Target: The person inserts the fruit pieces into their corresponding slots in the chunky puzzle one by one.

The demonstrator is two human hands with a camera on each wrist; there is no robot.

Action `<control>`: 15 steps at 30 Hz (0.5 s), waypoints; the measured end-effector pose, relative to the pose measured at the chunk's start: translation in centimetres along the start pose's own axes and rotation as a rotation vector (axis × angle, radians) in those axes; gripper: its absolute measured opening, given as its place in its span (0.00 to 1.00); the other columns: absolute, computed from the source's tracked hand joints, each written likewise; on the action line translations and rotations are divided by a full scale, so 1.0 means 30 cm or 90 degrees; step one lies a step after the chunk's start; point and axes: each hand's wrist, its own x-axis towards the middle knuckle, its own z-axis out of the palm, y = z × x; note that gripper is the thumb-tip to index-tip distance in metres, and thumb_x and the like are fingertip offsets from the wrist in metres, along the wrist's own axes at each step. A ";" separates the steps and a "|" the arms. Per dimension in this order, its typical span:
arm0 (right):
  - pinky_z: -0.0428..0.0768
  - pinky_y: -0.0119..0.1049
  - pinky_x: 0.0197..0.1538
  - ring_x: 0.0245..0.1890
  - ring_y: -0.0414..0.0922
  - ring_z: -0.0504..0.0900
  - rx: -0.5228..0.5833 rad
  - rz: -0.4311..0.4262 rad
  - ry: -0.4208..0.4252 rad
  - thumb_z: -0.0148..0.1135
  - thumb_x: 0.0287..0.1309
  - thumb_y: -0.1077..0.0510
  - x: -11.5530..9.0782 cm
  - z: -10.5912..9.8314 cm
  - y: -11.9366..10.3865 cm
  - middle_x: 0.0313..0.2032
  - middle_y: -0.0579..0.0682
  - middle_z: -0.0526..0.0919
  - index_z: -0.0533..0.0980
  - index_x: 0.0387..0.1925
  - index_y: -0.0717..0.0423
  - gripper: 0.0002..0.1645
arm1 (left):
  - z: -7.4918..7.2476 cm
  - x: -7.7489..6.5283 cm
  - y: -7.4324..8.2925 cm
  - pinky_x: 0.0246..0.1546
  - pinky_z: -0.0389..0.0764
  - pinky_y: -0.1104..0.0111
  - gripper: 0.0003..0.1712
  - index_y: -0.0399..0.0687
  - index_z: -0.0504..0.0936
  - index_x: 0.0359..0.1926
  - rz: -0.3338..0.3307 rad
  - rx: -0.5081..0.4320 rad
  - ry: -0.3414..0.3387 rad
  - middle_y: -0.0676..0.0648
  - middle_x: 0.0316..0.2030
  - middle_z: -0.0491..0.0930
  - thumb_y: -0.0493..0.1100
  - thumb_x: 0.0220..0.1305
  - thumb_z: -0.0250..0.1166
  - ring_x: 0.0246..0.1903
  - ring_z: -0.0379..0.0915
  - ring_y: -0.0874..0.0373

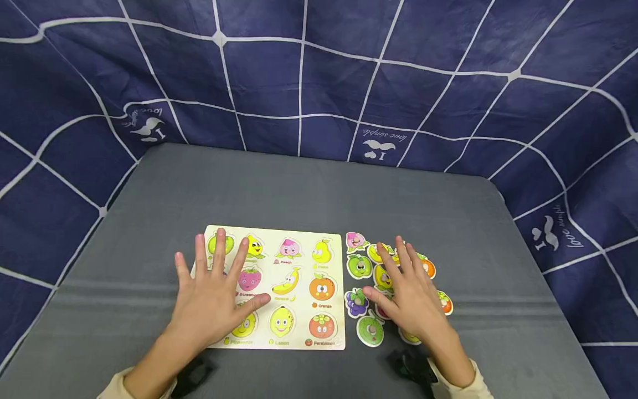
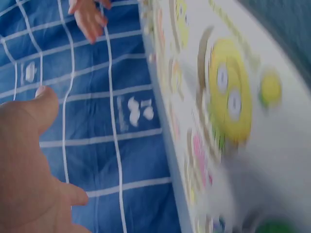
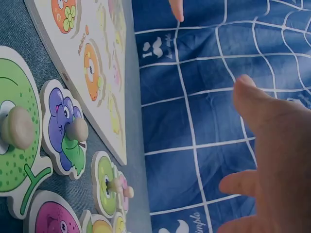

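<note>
Plainly, the pieces (image 1: 382, 277) lie nearer the right hand (image 1: 415, 299), beneath and around it, just off the right edge of the board (image 1: 301, 310); that hand is spread wide and holds nothing. The left hand (image 1: 214, 299), equally splayed and empty, hangs over the board's left part, whose long axis runs side to side, well short of the far edge of the surface (image 1: 309, 188)

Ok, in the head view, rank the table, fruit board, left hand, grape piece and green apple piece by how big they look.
1. Table
2. Fruit board, partly covered
3. Left hand
4. Grape piece and green apple piece: too alike to rank
</note>
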 end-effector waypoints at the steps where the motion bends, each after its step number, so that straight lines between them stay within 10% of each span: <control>1: 0.66 0.70 0.59 0.73 0.64 0.52 0.011 -0.005 0.008 0.62 0.58 0.31 0.003 0.003 0.000 0.75 0.62 0.52 0.60 0.75 0.47 0.50 | -0.009 0.000 -0.015 0.62 0.30 0.28 0.59 0.48 0.51 0.78 -0.005 -0.008 0.000 0.30 0.76 0.39 0.78 0.57 0.56 0.72 0.22 0.28; 9: 0.68 0.65 0.59 0.67 0.62 0.63 0.088 -0.070 0.087 0.65 0.60 0.39 0.016 0.026 0.025 0.71 0.61 0.62 0.67 0.70 0.52 0.42 | -0.066 -0.005 -0.169 0.66 0.41 0.32 0.44 0.48 0.56 0.77 0.036 -0.101 -0.076 0.31 0.75 0.48 0.65 0.70 0.55 0.71 0.43 0.28; 15: 0.76 0.60 0.49 0.62 0.59 0.69 0.140 -0.115 0.159 0.58 0.65 0.35 0.021 0.023 0.049 0.66 0.60 0.70 0.71 0.66 0.56 0.39 | -0.055 -0.005 -0.268 0.60 0.59 0.34 0.34 0.41 0.69 0.70 0.072 -0.125 -0.001 0.31 0.67 0.66 0.49 0.67 0.65 0.64 0.63 0.31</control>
